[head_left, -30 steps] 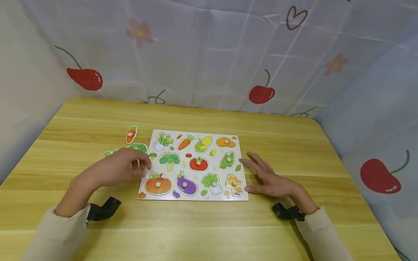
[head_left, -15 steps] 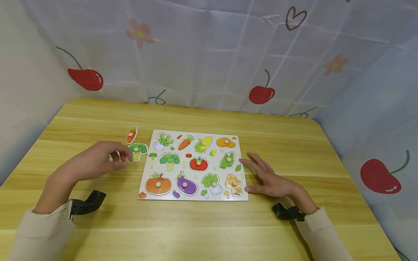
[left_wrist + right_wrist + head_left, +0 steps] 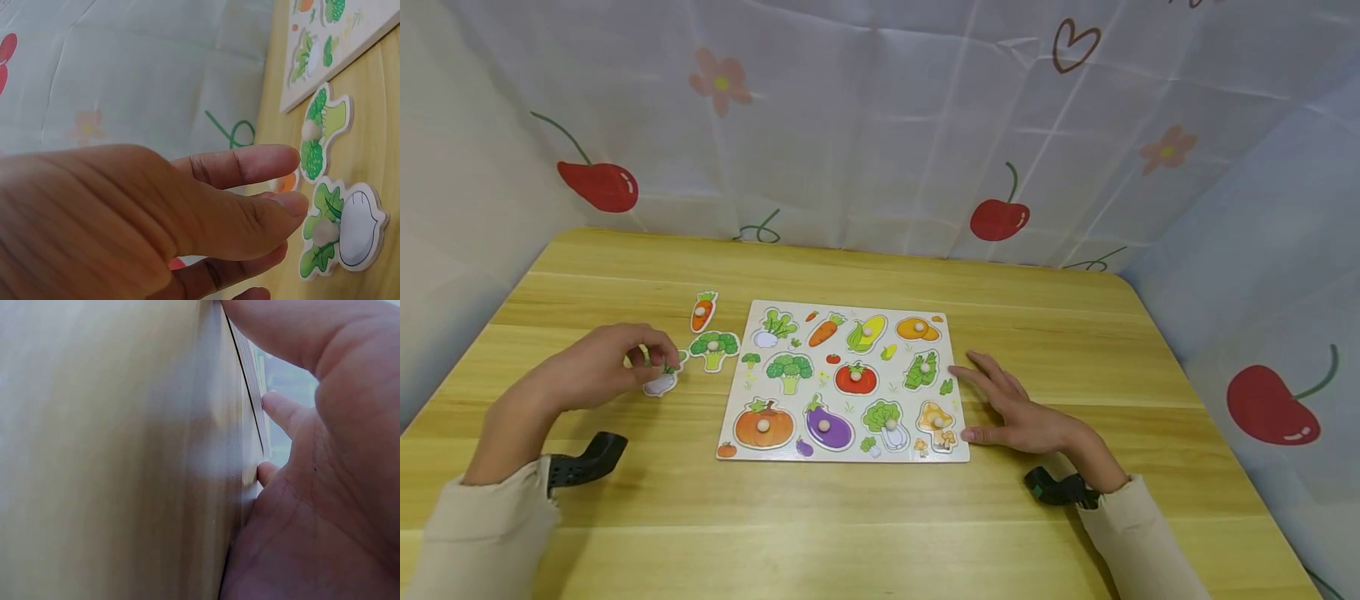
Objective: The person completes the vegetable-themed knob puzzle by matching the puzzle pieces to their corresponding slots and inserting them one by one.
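Observation:
My left hand (image 3: 598, 367) is above the turnip puzzle piece (image 3: 661, 382) left of the board. In the left wrist view the thumb and fingers are close to the wooden knob (image 3: 325, 232) of that turnip, holding nothing. A broccoli piece (image 3: 714, 349) lies just beside it, with a carrot piece (image 3: 702, 312) behind. The vegetable peg board (image 3: 808, 378) lies flat in the middle of the table; its turnip, carrot and broccoli spots show no knob, while several others do. My right hand (image 3: 1018, 414) rests at the board's right edge, fingers spread.
The wooden table (image 3: 850, 525) extends around the board. A white cloth with printed cherries (image 3: 880, 142) hangs behind its far edge. Black wrist cameras (image 3: 587, 460) are strapped to both wrists, below beige sleeves (image 3: 482, 533).
My left hand has moved left, away from the board's left edge, past the broccoli piece to the turnip piece. The right hand has stayed at the board's right edge.

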Motion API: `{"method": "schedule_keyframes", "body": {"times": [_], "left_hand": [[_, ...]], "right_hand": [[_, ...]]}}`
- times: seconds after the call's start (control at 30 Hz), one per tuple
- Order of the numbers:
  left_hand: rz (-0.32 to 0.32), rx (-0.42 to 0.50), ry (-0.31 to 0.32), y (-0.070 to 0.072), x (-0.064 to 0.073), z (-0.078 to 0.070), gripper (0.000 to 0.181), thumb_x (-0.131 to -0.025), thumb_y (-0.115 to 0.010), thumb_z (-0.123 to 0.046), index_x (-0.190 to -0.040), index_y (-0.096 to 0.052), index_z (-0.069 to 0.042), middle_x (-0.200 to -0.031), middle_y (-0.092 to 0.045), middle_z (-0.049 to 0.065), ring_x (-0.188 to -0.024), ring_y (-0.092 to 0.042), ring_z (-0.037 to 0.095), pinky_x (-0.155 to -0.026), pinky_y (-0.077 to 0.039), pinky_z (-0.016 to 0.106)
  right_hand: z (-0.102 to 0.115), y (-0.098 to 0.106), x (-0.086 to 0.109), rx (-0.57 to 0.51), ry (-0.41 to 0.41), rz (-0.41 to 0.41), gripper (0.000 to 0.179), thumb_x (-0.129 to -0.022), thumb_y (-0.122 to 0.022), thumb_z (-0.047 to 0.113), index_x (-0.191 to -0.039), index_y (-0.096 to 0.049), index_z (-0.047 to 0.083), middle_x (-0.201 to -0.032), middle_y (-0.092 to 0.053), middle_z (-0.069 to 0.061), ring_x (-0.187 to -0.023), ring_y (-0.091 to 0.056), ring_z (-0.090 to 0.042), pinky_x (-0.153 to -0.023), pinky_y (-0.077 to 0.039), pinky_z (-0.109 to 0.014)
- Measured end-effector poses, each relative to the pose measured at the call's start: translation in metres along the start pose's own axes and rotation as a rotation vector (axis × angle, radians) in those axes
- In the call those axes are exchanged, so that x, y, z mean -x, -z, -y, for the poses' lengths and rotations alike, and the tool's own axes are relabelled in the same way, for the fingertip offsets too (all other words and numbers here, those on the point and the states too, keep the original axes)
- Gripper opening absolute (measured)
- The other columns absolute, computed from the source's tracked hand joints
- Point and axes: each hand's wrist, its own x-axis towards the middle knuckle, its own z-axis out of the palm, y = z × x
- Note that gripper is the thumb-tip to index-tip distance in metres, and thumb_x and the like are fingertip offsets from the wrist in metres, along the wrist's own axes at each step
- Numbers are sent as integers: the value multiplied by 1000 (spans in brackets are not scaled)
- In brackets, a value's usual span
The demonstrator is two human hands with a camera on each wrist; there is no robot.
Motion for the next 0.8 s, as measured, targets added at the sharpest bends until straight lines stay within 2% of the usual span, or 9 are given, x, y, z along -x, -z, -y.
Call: {"method": "schedule_keyframes", "body": {"times": [0.3,0.5,0.8], "left_hand": [[-2,-5,19,-1,-3,14,18,-86,-66,8,-99,-70,-5,-93,-63,5,-83,-53,19,-64,-46,24],[12,-5,54,-5,-5,19,19,-86,-66,7,-98,-71,-8,-92,-62,4,-84,-54,20,-65,-45,24],[11,7,49,-7,-7,26,16,-87,-68,5,-98,-70,-7,-90,-61,4,-83,-53,19,-66,-45,25]], "right_hand": [[0,0,0,2,-3,0,88,-90,-74,38,-160,-22,23,-167,3,-16,-151,1,-47,-110,-9,-77],[-1,0,0,4,1,-2,88,-90,-74,38,-160,-22,23,-166,2,-16,-151,0,-46,-110,-9,-77],[-1,0,0,9,6,-4,89,-90,-74,38,-160,-22,22,-166,2,-16,-151,-1,-46,-110,-10,-77]]}}
